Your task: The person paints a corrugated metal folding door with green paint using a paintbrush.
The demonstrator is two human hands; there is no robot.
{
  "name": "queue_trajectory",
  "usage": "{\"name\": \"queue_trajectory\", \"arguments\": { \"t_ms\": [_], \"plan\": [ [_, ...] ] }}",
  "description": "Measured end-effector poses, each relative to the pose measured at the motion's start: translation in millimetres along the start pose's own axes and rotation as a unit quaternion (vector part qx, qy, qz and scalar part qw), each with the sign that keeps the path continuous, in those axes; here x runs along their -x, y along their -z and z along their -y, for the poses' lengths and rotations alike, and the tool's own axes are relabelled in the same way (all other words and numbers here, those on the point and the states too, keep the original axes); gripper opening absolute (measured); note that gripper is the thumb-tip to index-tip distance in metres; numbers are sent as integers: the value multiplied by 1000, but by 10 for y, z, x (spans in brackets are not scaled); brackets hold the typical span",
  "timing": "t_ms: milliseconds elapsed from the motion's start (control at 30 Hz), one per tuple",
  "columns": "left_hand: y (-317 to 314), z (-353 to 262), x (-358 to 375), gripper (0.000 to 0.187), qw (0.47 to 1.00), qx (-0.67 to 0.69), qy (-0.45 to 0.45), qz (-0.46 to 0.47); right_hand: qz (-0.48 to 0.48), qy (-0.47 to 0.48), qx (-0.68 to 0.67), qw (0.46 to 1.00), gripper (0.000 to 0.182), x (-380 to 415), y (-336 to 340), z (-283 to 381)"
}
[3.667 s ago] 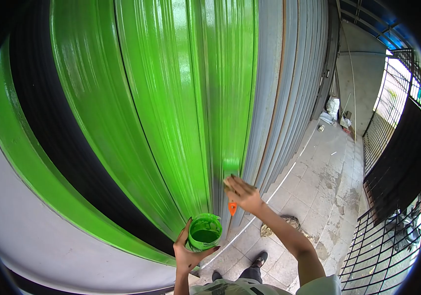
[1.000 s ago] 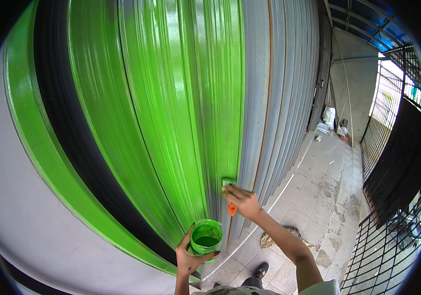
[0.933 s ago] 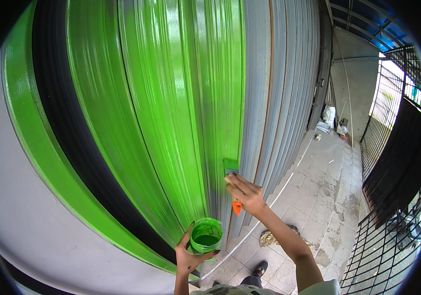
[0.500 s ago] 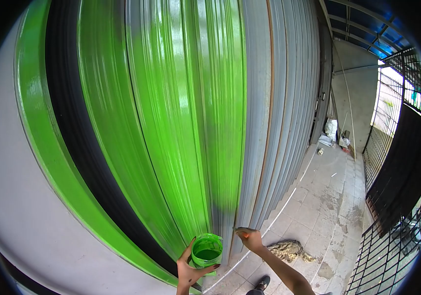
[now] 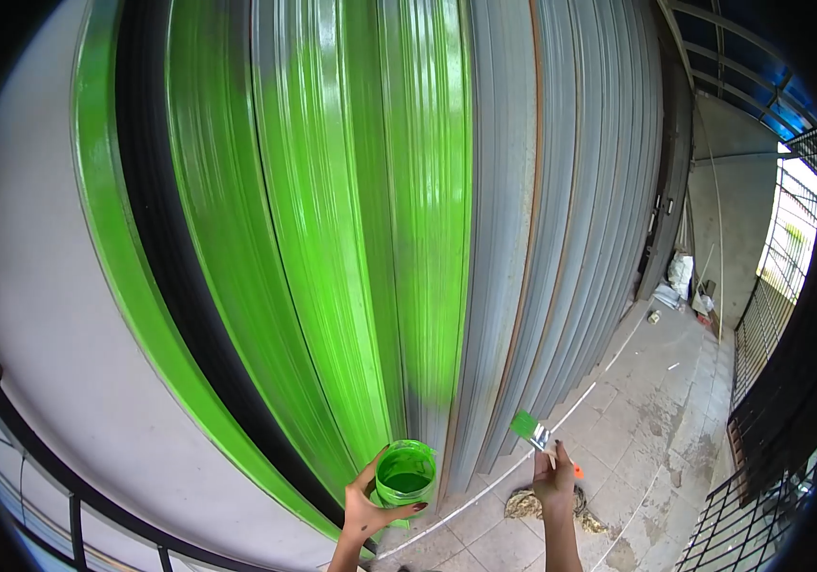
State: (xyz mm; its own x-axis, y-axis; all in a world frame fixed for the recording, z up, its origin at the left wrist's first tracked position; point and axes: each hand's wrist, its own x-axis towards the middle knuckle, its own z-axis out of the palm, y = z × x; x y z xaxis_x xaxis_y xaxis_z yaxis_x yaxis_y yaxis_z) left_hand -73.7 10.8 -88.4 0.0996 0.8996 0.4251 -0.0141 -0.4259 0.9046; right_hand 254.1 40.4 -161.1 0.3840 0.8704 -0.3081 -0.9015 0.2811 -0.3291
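Note:
My left hand (image 5: 366,513) is wrapped round a small paint tub (image 5: 405,473) with green paint inside and green smears on its rim. To the right, my right hand (image 5: 552,477) grips a paintbrush (image 5: 536,435) whose green-coated bristles point up and to the left. The brush is apart from the wall and the tub. Before me rises a ribbed metal folding door (image 5: 322,238), its left panels glossy green and its right panels grey. Near the bottom of the rightmost green panel, the green fades into grey.
A crumpled patterned cloth (image 5: 523,503) lies on the tiled floor (image 5: 618,419) behind my right hand. White bags (image 5: 680,275) and small items sit at the far end. Black metal grating (image 5: 747,496) stands on the right, a dark railing (image 5: 74,524) at lower left.
My right hand has turned and moved right, away from the door's lower edge, bringing the brush into clear view. The view has shifted slightly; the tub stays in my left hand.

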Motion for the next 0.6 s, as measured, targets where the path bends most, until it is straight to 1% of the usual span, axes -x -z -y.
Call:
{"name": "queue_trajectory", "arguments": {
  "t_ms": [33,67,100,133,233,333,367,467,500,533,600],
  "plan": [
    [-97,18,51,78,999,48,6,-5,-19,13,-18,1000,15,42,31,77],
    [-223,134,171,73,992,115,35,-33,-18,4,-36,999,16,137,114,207],
    [-310,286,284,69,979,182,64,-60,-26,2,-35,999,17,166,218,308],
    [-409,303,349,64,961,248,92,-85,-37,1,-35,999,17,202,307,407],
    [-872,269,522,63,914,355,72,-184,-55,-26,-38,997,19,334,514,746],
    [-1153,210,644,70,934,312,46,-167,-47,-46,-30,997,21,386,867,1109],
    [-1198,226,737,79,942,280,89,-162,-54,-19,-5,998,21,407,967,1217],
    [-1290,1,818,82,972,176,60,-145,-71,-11,1,997,21,527,1153,1537],
    [-1297,-24,855,84,976,149,52,-147,-61,-24,-6,998,21,568,1235,1634],
    [-1311,-64,890,85,979,138,31,-145,-65,-22,1,998,22,572,1291,1709],
    [-1426,-251,988,71,960,174,-19,-218,-76,-16,11,997,25,634,1372,1795]
  ]
}}
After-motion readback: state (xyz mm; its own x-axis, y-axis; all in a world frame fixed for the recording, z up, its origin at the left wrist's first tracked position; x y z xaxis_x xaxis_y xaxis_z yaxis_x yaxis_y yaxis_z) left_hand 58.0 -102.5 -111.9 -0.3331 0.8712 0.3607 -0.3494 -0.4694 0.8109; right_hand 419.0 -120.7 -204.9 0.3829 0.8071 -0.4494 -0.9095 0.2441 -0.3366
